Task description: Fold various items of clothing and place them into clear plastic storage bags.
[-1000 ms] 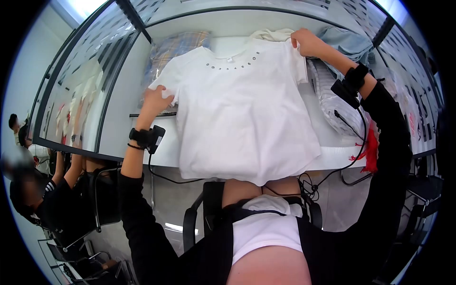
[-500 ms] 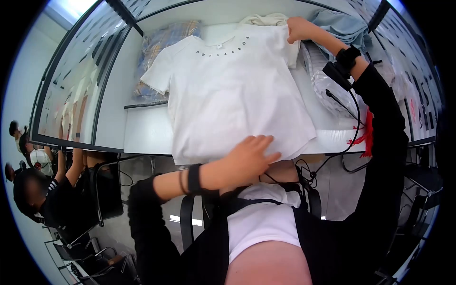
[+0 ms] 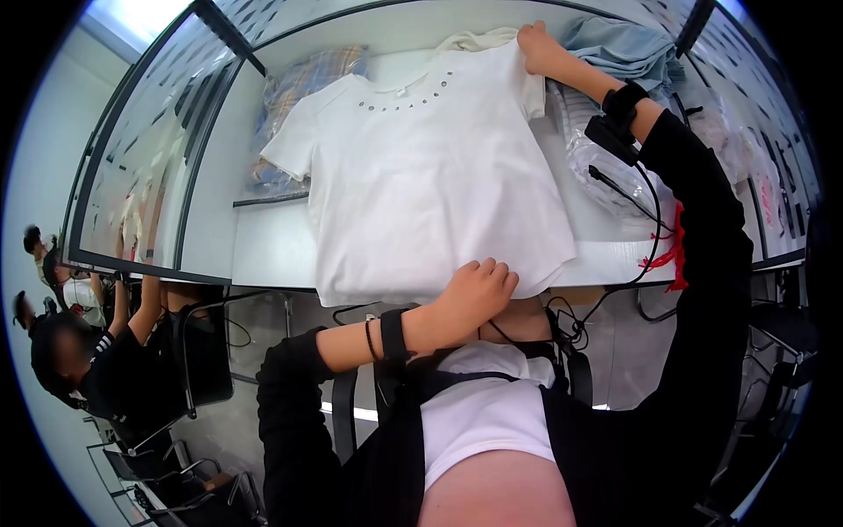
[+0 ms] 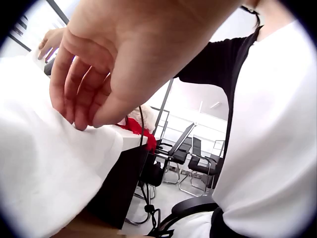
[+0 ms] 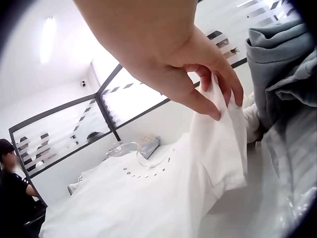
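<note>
A white T-shirt (image 3: 430,176) with a row of small dark marks around its neckline lies spread on the table, its hem hanging over the front edge. My right hand (image 3: 537,51) pinches it at the shoulder on the far right. In the right wrist view the cloth rises to a fold between the thumb and fingers (image 5: 233,91). Down by the hem, my left hand (image 3: 479,294) pinches the fabric, with the forearm reaching across my body. The left wrist view has the fingertips (image 4: 81,121) gathered on the cloth.
A bagged plaid garment (image 3: 299,97) is at the back left. Folded blue cloth (image 3: 623,48) and a bagged striped item (image 3: 588,145) stand on the right, near red tassels (image 3: 672,250). Partitions border the table (image 3: 272,250). A cable (image 3: 645,211) hangs from my right wrist.
My left hand has left the left sleeve, crossed to the hem at the front right and closed its fingers on the cloth there. The right hand keeps its grip at the shoulder.
</note>
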Demonstrator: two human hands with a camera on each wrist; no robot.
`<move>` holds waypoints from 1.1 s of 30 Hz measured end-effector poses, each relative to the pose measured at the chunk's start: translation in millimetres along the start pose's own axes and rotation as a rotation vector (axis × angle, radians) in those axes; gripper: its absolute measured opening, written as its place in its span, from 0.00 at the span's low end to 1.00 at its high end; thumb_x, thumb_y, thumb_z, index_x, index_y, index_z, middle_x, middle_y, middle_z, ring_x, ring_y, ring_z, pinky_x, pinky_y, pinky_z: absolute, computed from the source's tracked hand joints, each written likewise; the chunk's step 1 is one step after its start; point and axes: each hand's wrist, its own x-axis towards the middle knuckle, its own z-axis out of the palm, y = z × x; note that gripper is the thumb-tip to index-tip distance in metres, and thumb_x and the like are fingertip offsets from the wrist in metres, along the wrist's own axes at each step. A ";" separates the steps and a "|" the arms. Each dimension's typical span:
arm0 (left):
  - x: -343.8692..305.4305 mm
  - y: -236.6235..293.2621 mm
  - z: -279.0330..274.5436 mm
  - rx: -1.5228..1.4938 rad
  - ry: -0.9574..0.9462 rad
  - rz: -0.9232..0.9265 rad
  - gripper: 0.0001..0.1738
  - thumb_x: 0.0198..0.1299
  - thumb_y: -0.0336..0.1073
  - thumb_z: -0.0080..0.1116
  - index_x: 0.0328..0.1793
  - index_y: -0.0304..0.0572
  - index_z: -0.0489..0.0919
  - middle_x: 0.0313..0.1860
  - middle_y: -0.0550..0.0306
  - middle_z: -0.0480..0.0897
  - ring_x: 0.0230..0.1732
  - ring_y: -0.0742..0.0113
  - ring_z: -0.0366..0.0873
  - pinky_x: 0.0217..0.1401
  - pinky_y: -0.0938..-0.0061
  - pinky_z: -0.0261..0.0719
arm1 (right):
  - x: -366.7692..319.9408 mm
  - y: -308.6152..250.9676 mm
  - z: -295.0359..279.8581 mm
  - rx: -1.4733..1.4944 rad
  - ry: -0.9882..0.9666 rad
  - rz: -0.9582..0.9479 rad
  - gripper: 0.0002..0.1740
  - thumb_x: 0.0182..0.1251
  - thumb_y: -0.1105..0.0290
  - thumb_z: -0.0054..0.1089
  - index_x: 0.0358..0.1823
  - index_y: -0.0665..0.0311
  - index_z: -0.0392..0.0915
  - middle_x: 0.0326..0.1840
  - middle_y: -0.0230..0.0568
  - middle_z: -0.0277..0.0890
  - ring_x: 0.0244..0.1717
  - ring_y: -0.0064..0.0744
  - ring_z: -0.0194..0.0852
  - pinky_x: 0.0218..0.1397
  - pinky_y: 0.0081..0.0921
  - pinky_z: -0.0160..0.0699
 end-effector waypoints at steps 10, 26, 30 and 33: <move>-0.8 6.4 -6.1 0.053 -0.028 -0.031 0.10 0.40 0.32 0.56 0.31 0.43 0.70 0.29 0.60 0.67 0.30 0.69 0.67 0.28 0.78 0.66 | 5.6 -3.9 -20.2 0.107 -0.237 -0.017 0.16 0.34 0.82 0.66 0.31 0.74 0.80 0.33 0.56 0.80 0.43 0.52 0.77 0.43 0.43 0.82; -14.3 -10.1 -52.9 -0.067 -0.186 0.087 0.09 0.42 0.32 0.57 0.30 0.43 0.70 0.29 0.60 0.67 0.31 0.69 0.70 0.30 0.78 0.68 | 21.7 50.2 19.4 0.235 -0.295 0.008 0.12 0.27 0.80 0.68 0.21 0.62 0.81 0.24 0.43 0.80 0.29 0.39 0.80 0.32 0.32 0.78; -15.3 -15.8 -46.5 -0.113 -0.177 0.069 0.08 0.44 0.31 0.56 0.30 0.43 0.70 0.29 0.60 0.68 0.31 0.68 0.71 0.31 0.77 0.71 | 13.8 18.7 -16.9 0.162 -0.365 -0.053 0.11 0.33 0.80 0.66 0.23 0.61 0.79 0.29 0.42 0.79 0.35 0.39 0.79 0.32 0.34 0.77; -20.5 -19.4 -35.4 -0.137 -0.212 0.055 0.08 0.45 0.30 0.56 0.31 0.43 0.70 0.29 0.60 0.68 0.30 0.68 0.72 0.31 0.76 0.72 | 12.1 26.0 -9.0 0.203 -0.229 -0.228 0.08 0.40 0.80 0.60 0.25 0.61 0.78 0.32 0.42 0.78 0.35 0.39 0.79 0.31 0.35 0.77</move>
